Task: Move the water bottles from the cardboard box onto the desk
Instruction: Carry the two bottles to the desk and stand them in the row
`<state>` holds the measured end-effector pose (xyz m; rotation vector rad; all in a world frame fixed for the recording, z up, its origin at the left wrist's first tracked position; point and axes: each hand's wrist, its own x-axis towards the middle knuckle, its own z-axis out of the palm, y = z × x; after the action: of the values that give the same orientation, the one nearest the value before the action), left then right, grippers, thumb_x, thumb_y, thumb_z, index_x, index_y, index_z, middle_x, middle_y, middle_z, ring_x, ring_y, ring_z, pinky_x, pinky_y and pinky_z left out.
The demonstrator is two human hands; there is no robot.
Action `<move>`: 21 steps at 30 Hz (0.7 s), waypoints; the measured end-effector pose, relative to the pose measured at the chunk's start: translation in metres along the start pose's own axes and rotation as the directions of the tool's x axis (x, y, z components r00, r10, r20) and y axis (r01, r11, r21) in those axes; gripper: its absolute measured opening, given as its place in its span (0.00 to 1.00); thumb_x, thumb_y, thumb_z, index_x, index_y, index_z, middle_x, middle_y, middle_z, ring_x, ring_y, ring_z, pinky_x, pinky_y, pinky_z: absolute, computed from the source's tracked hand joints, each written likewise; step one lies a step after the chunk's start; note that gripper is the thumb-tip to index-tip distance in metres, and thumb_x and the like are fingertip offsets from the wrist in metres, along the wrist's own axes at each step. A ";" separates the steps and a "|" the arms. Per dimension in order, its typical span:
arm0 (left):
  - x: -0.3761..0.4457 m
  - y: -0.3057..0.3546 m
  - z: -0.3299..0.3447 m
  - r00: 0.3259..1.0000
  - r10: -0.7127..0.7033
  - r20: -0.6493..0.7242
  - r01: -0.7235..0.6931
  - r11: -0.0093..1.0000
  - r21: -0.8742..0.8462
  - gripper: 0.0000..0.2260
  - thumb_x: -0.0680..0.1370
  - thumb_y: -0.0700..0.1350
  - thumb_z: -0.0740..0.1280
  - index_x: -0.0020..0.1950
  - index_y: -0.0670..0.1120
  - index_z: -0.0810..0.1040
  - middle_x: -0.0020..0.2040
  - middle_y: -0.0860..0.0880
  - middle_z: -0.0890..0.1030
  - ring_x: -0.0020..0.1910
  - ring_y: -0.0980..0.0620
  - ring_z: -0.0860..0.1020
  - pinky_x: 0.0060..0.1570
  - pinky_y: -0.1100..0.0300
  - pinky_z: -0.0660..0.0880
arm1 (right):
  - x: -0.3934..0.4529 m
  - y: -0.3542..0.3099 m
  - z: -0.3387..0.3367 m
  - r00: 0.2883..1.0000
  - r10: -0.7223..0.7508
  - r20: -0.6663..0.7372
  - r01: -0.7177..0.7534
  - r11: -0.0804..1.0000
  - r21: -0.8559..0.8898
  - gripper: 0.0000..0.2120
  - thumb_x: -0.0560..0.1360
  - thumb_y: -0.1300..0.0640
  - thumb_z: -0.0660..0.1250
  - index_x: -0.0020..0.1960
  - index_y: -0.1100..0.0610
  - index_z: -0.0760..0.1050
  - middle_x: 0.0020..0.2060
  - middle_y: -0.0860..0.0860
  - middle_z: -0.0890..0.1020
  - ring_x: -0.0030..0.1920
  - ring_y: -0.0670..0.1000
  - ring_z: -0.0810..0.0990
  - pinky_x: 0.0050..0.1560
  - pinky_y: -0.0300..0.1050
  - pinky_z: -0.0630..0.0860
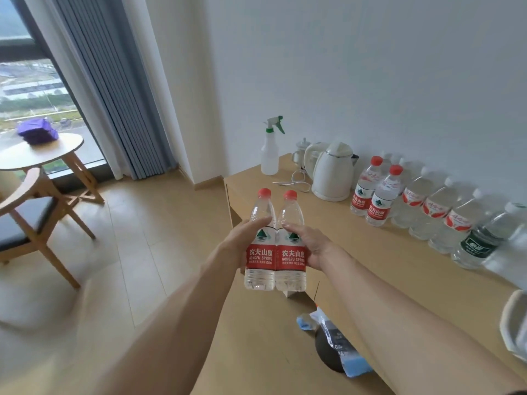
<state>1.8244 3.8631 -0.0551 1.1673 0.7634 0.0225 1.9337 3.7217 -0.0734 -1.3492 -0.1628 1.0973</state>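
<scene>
The left hand (242, 238) grips one Nongfu Spring bottle (260, 246) and the right hand (309, 243) grips its twin (291, 249), fingers curled round each, held upright and touching above the desk (370, 266), probably for a level set-down. At two o'clock, standing bottles (376, 195) line the wall behind a kettle (332, 175); the cardboard box is out of view.

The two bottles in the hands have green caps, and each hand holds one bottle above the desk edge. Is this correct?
Not quite. In the head view both held bottles have red caps, not green. The rest holds: the left hand grips one, the right hand the other, above the desk edge.
</scene>
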 end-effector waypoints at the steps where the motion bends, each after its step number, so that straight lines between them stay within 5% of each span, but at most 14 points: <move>1: 0.011 0.004 0.008 1.000 -0.007 0.016 0.007 1.000 0.006 0.25 0.77 0.51 0.74 0.69 0.43 0.72 0.59 0.36 0.82 0.52 0.37 0.84 0.50 0.44 0.82 | 0.005 -0.005 -0.010 1.000 -0.003 -0.020 0.003 1.000 0.006 0.23 0.75 0.52 0.74 0.64 0.63 0.75 0.58 0.65 0.83 0.50 0.62 0.83 0.58 0.59 0.79; 7: 0.076 0.022 0.075 0.985 0.003 0.173 -0.022 0.994 0.109 0.27 0.77 0.49 0.73 0.72 0.44 0.67 0.62 0.35 0.79 0.56 0.35 0.82 0.52 0.41 0.82 | 0.012 -0.026 -0.079 0.976 -0.043 -0.212 0.060 0.996 0.071 0.23 0.75 0.51 0.73 0.65 0.63 0.76 0.56 0.64 0.84 0.59 0.66 0.82 0.63 0.64 0.77; 16: 0.135 0.022 0.191 0.857 -0.077 0.510 -0.067 0.964 0.258 0.22 0.77 0.49 0.73 0.69 0.50 0.73 0.58 0.40 0.84 0.55 0.38 0.84 0.55 0.40 0.81 | -0.022 -0.036 -0.180 0.841 -0.112 -0.529 0.242 0.953 0.182 0.22 0.72 0.54 0.76 0.63 0.60 0.76 0.50 0.61 0.86 0.47 0.61 0.87 0.44 0.53 0.83; 21: 0.160 0.031 0.229 0.769 -0.081 0.635 -0.178 0.926 0.333 0.22 0.75 0.49 0.75 0.67 0.53 0.75 0.56 0.46 0.85 0.52 0.43 0.85 0.49 0.45 0.82 | -0.028 -0.036 -0.205 0.724 -0.151 -0.673 0.340 0.927 0.157 0.24 0.73 0.56 0.76 0.66 0.57 0.75 0.52 0.60 0.86 0.52 0.62 0.86 0.56 0.61 0.81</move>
<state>2.0819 3.7525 -0.0738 1.4444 0.1138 -0.4846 2.0738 3.5663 -0.0897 -1.3366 0.3120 0.3502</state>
